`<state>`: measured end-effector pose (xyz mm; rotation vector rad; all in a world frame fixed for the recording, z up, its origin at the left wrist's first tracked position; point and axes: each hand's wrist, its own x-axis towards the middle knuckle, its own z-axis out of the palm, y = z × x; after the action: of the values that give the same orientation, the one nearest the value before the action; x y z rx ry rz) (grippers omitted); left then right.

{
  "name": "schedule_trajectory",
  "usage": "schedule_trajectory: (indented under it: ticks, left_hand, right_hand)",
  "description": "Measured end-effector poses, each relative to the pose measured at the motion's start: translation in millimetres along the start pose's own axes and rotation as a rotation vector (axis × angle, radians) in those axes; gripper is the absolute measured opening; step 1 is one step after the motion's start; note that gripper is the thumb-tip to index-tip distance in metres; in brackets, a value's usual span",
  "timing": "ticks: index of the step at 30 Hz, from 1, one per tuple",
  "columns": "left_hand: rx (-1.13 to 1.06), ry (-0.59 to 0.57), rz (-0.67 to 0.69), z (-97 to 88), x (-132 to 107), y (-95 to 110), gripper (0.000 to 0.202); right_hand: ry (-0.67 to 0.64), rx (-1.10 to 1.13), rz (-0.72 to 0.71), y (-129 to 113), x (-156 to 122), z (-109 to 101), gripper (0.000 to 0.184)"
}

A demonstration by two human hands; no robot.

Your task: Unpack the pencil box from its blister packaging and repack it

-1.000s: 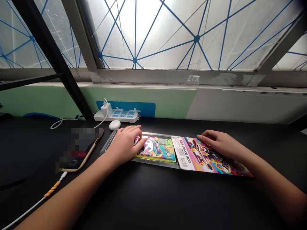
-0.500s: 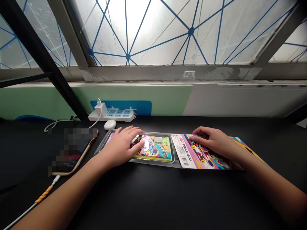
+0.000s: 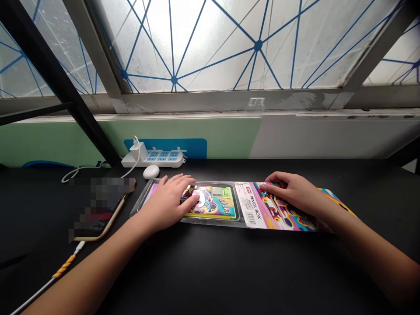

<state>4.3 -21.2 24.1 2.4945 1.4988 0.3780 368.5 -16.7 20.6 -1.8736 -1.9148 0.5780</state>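
A colourful pencil box [image 3: 221, 203] with a cartoon face and the word "SPORT" lies in a clear plastic blister tray [image 3: 240, 222]. My left hand [image 3: 171, 199] rests over its left part with fingers spread, hiding that side. To the right, a printed packaging card [image 3: 251, 208] marked "PENCIL BOX" lies flat against the tray's end, its barcode facing up. At the card's far edge, my right hand [image 3: 292, 190] has the thumb on the printed face and the other fingers curled at the edge. The wrist and forearm cover part of the card.
Left on the black desk [image 3: 210, 271] lies a phone [image 3: 98, 218], its screen blurred, with a charging cable [image 3: 65, 265] plugged in. A white rounded case [image 3: 151, 172] sits before a power strip [image 3: 164, 158]. A slanted black post [image 3: 65, 83] rises at left before the window.
The view has shifted slightly. Both hands keep nearly the same places on the pencil box and the card.
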Motion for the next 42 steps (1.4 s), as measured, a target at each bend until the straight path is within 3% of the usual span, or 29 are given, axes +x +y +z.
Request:
schedule_trajectory:
  ticks: [7, 11, 20, 24, 27, 30, 35, 39, 42]
  left_hand:
    - [-0.086, 0.018, 0.044, 7.1, -4.3, 22.0, 0.044]
    - [-0.189, 0.005, 0.037, 6.7, -8.0, 34.4, 0.042]
    - [-0.666, 0.095, 0.039, 8.1, -12.8, 60.2, 0.031]
    - [-0.888, 0.255, 0.065, -3.1, -11.4, 48.3, 0.026]
    - [-0.903, 0.436, 0.066, -10.6, -5.5, 27.8, 0.028]
    - [-0.914, 0.555, -0.016, -6.9, 2.0, 10.1, 0.034]
    - [-0.983, 0.518, -0.079, 11.8, 7.6, 6.4, 0.042]
    - [-1.006, 0.509, -0.076, 16.1, 6.2, 11.1, 0.049]
    - [-1.145, 0.541, -0.056, 15.0, 5.5, 10.6, 0.05]
  right_hand:
    - [0.036, -0.025, 0.015, -15.5, -10.4, 6.9, 0.049]
    - [-0.022, -0.022, 0.03, -21.6, -12.3, 12.5, 0.05]
    - [-0.032, -0.06, -0.078, -38.6, -14.5, 26.1, 0.049]
    - [-0.095, -0.029, -0.039, -31.1, -12.2, 22.6, 0.053]
    - [-0.113, -0.028, -0.003, -17.6, -9.0, 15.3, 0.054]
    - [-0.176, 0.023, 0.009, 1.3, -6.0, 3.3, 0.047]
    - [-0.28, 0.112, -0.019, 25.3, -3.0, -14.2, 0.052]
    - [-0.221, 0.085, -0.051, 31.2, -2.1, -15.5, 0.062]
    - [-0.176, 0.083, -0.071, 29.6, -2.8, -10.5, 0.073]
